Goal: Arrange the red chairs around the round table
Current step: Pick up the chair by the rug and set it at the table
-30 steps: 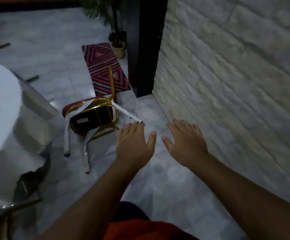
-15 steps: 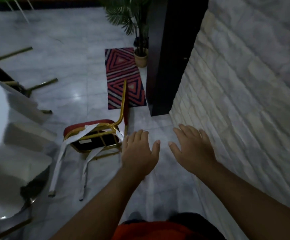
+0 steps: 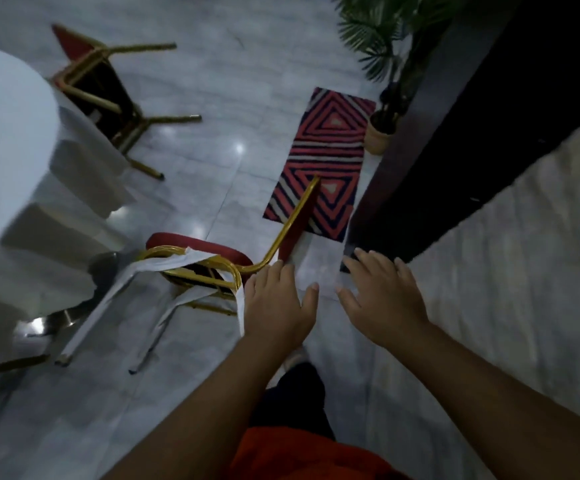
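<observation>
A red chair [image 3: 198,249] with a gold frame lies tipped on its side on the marble floor, its legs wrapped in white paper and its back pointing toward the rug. My left hand [image 3: 276,303] hovers open just right of its frame, fingertips near the bend of the backrest. My right hand [image 3: 380,296] is open further right, near the stone wall. A second red chair [image 3: 98,84] lies overturned at the upper left. The round table [image 3: 8,140], draped in white cloth, fills the left edge.
A red, black and white patterned rug [image 3: 323,161] lies beyond the fallen chair. A potted palm [image 3: 384,129] stands next to a dark pillar [image 3: 455,140]. A pale stone wall [image 3: 524,271] runs along the right. Another gold chair leg [image 3: 8,365] shows at the lower left.
The view has swung left and closer to the fallen chair; the second overturned chair has come into sight. Both hands stay open and have drawn nearer to the chair's frame.
</observation>
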